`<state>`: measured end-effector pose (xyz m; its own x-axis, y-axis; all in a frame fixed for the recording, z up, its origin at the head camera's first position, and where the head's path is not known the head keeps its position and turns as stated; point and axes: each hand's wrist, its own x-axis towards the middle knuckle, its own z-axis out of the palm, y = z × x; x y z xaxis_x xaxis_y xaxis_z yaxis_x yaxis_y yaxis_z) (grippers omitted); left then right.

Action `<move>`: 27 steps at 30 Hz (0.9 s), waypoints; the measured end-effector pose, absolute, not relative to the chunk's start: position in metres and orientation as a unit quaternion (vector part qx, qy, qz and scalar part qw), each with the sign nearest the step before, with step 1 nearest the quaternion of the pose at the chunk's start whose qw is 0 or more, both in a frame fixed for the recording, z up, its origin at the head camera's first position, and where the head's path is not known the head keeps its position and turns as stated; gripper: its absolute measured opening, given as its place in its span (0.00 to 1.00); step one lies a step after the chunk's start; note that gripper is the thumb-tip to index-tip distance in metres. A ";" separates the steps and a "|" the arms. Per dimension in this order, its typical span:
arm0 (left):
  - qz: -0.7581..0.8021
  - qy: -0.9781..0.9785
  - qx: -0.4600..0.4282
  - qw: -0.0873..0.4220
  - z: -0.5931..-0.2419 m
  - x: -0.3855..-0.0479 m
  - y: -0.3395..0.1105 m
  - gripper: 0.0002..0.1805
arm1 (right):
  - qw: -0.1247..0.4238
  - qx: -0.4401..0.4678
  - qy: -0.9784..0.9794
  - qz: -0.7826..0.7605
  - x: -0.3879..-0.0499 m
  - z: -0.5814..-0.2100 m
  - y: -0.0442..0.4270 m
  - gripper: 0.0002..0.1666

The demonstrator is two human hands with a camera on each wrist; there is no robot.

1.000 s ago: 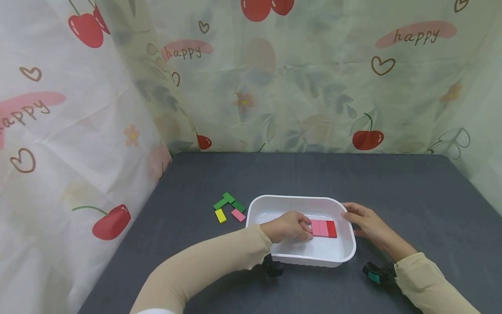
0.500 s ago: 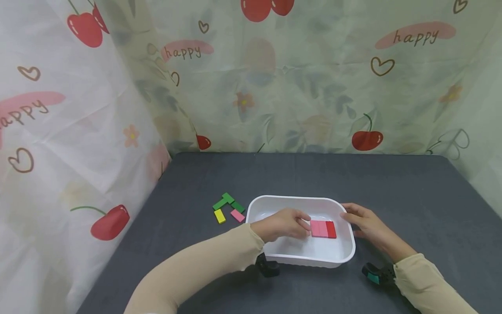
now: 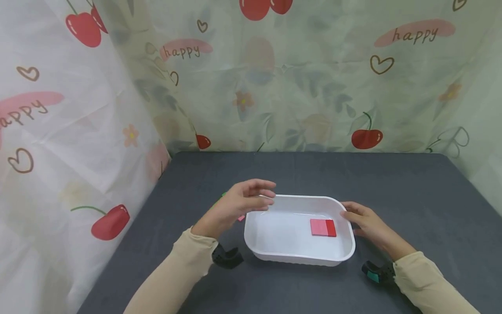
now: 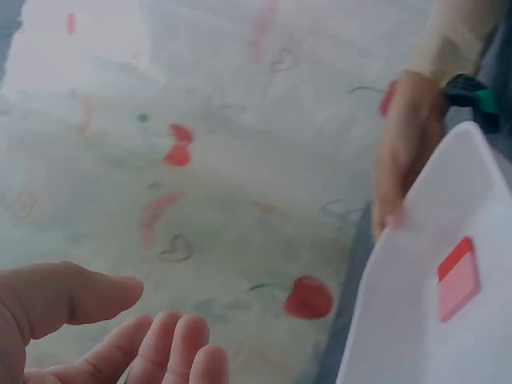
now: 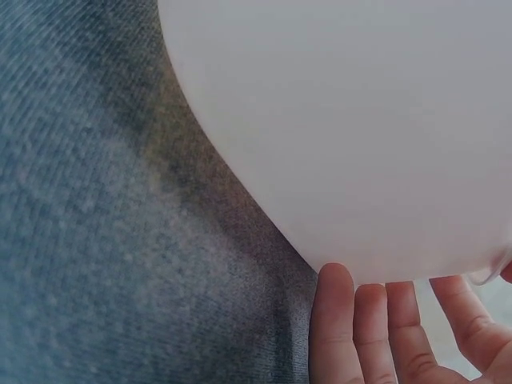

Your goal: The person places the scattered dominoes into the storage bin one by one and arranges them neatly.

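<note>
White tray (image 3: 280, 235) in right grip (image 3: 368, 224)

Smooth, faintly glossy plastic is suggested by the white tray (image 3: 280, 237) at lower centre; the dark tabletop (image 3: 353, 174) is covered in matt, finely ribbed cloth. Across the top, thin, creased sheeting (image 3: 298, 100) is shown.

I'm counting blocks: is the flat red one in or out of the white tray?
In: the flat red rectangular block lies inside the white plastic tray, on its floor.
</note>
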<state>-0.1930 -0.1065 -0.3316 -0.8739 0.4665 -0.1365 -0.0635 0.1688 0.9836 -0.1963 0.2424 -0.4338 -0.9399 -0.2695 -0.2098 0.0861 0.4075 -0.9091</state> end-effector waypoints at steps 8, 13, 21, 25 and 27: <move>0.624 0.776 0.025 0.084 -0.356 -0.195 -0.146 0.24 | 0.161 -0.051 0.822 -0.544 -0.197 -0.433 0.242 0.34; 0.622 0.782 -0.027 0.043 -0.395 -0.197 -0.149 0.25 | 0.165 -0.049 0.820 -0.546 -0.196 -0.435 0.241 0.34; 0.603 0.796 -0.042 0.042 -0.444 -0.191 -0.148 0.30 | 0.168 -0.045 0.820 -0.545 -0.197 -0.434 0.241 0.34; 0.572 0.817 -0.044 0.048 -0.452 -0.190 -0.151 0.34 | 0.166 -0.044 0.821 -0.544 -0.196 -0.434 0.240 0.34; 0.566 0.822 -0.046 0.052 -0.454 -0.191 -0.151 0.36 | 0.163 -0.043 0.822 -0.544 -0.196 -0.434 0.241 0.34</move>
<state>-0.1911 -0.1512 -0.4536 -0.9904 -0.0174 -0.1371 -0.1343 0.3559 0.9248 -0.1956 0.2405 -0.4337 -0.9430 -0.2483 -0.2218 0.1068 0.4054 -0.9079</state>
